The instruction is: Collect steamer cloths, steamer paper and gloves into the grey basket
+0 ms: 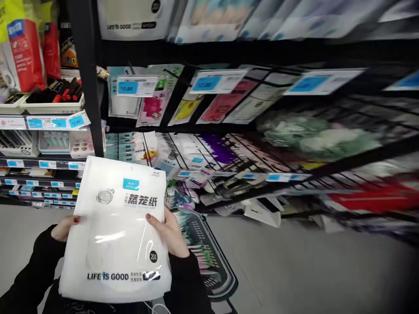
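Observation:
I hold a flat white plastic packet [118, 235] printed with "LIFE IS GOOD", Chinese characters and a small blue label, upright in front of me. My left hand [63, 227] grips its left edge, thumb on the front, the fingers hidden behind. My right hand [172, 233] grips its right edge the same way, thumb pressed on the front. Both arms wear black sleeves. The packet hides my palms and most fingers.
Black wire shelving [88, 87] runs from left to far right, hung with packaged goods and blue price tags [135, 86]. On the left stand trays of pens and red bags [24, 52]. Below is grey floor [310, 270] with a dark printed floor sticker [209, 257].

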Demonstrator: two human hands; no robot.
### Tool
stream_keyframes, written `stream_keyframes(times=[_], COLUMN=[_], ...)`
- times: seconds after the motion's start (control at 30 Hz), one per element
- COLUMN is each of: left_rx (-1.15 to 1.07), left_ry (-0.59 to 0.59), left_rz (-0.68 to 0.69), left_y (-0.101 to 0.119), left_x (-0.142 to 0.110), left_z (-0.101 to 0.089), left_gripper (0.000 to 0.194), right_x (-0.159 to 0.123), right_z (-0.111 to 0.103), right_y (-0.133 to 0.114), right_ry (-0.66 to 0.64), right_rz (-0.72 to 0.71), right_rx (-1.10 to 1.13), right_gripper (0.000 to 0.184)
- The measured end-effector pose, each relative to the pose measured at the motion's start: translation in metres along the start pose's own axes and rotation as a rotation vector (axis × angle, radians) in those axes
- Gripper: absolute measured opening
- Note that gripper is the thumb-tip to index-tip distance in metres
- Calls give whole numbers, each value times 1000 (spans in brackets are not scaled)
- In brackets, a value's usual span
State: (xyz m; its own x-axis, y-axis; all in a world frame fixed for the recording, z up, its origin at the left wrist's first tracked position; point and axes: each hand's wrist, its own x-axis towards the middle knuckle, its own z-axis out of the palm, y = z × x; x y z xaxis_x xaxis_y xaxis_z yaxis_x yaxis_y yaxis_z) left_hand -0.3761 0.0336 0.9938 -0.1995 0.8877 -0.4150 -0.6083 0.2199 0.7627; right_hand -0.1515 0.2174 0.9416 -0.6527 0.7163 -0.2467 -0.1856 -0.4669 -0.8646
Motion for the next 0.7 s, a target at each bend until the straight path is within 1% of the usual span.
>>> stream_keyframes(times=[0.1,0.17,0.27,0.33,0.37,0.4,0.43,0.5,0.57,0.63,0.7], left_rx=[48,42,-25,-74,-92,-102,-107,-113,-113,-104,-100], left_ry=[13,9,-5,26,43,57,71,101,167,266,384], left_rz=[-24,-35,-67,-78,-78,-69,-53,-8,39,64,78], left_y=[-6,-18,-43,-60,-67,-73,-79,-87,-95,-102,-109], left_x=[25,37,53,62,67,71,74,80,85,89,92], left_z=[29,45,60,69,75,81,89,105,120,130,133], left_gripper=[80,74,51,36,33,34,39,54,67,70,63], right_x=[-23,-34,-44,-46,-47,-47,-47,-46,-42,-36,-26], right_z=[-20,-36,-62,-81,-90,-101,-112,-137,-167,-200,-232], right_y=[-18,-26,-34,-38,-40,-43,-47,-57,-69,-81,-89], right_ry=[144,209,276,329,361,393,419,451,465,466,433], right_rz=[-77,-97,-105,-117,-128,-140,-151,-168,-188,-244,-328], right_rx=[-45,-70,-83,-87,-101,-122,-150,-202,-194,-101,35], right_gripper=[50,48,48,50,50,51,50,47,45,43,41])
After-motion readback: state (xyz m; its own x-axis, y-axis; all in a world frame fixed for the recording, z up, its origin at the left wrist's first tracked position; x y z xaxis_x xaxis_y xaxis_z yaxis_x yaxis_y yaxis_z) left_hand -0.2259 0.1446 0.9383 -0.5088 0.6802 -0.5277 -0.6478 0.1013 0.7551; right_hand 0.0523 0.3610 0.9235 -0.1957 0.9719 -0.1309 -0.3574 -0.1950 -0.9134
